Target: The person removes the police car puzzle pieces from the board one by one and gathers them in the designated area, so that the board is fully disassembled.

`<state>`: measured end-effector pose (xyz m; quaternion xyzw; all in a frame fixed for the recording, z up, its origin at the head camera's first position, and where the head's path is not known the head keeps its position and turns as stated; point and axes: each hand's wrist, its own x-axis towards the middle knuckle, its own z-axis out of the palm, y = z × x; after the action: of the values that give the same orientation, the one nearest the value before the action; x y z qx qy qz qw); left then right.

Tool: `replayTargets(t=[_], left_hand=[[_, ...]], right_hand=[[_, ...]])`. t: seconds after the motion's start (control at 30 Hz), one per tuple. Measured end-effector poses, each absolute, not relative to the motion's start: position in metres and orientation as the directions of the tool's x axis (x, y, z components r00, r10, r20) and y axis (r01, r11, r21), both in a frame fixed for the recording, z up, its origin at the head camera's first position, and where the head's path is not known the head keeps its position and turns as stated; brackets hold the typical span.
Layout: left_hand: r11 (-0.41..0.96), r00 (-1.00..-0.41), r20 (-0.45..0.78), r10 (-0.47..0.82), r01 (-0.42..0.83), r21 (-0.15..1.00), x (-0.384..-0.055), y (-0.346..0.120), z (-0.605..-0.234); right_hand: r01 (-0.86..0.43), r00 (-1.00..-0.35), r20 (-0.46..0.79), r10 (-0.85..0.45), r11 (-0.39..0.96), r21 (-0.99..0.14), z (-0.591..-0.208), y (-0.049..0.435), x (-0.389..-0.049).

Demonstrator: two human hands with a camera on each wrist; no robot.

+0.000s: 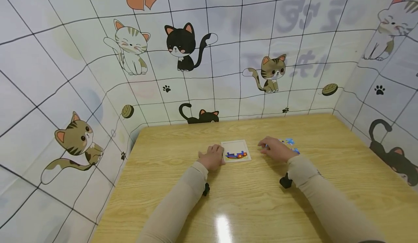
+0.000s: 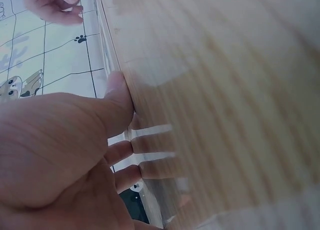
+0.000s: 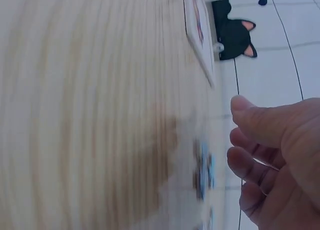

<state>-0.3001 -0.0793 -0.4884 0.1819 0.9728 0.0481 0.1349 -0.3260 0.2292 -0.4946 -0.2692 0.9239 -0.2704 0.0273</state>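
A square puzzle board [image 1: 233,147] with a pale rim lies on the table. Red, blue and yellow pieces [image 1: 237,155] fill its near part; the rest of its bed is bare. My left hand [image 1: 211,157] rests on the table at the board's left edge, its fingertips and thumb down on the wood in the left wrist view. To the right of the board, my right hand [image 1: 274,149] hovers over loose blue puzzle pieces [image 3: 202,170]. Its fingers are loosely bent, with thumb and fingers apart, and nothing shows between them in the right wrist view.
More blue pieces [image 1: 289,141] lie just beyond the right hand, partly hidden by it. The wood-grain table [image 1: 248,199] meets a cat-printed cloth wall [image 1: 228,101] at the back and sides. A dark wrist device [image 1: 286,181] hangs under the right sleeve.
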Motion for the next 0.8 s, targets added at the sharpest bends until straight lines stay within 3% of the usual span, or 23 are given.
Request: replayTargets(t=[0.2, 0.33, 0.57, 0.8], left_hand=[[0.932, -0.905, -0.248, 0.345, 0.3, 0.203, -0.306, -0.077, -0.498], [0.918, -0.905, -0.228, 0.36, 0.3, 0.258, -0.31, -0.077, -0.504], [0.904, -0.876, -0.231, 0.423, 0.388, 0.181, -0.299, -0.08, -0.489], [0.897, -0.87, -0.231, 0.434, 0.393, 0.204, -0.302, -0.081, -0.49]], right_hand=[[-0.455, -0.837, 0.035, -0.547, 0.658, -0.6, -0.505, 0.199, -0.328], [-0.467, -0.827, 0.031, -0.561, 0.656, -0.593, -0.507, 0.187, -0.328], [-0.48, -0.832, 0.025, -0.555, 0.696, -0.533, -0.503, 0.176, -0.323], [-0.457, -0.838, 0.0, -0.546, 0.703, -0.545, -0.496, 0.168, -0.323]])
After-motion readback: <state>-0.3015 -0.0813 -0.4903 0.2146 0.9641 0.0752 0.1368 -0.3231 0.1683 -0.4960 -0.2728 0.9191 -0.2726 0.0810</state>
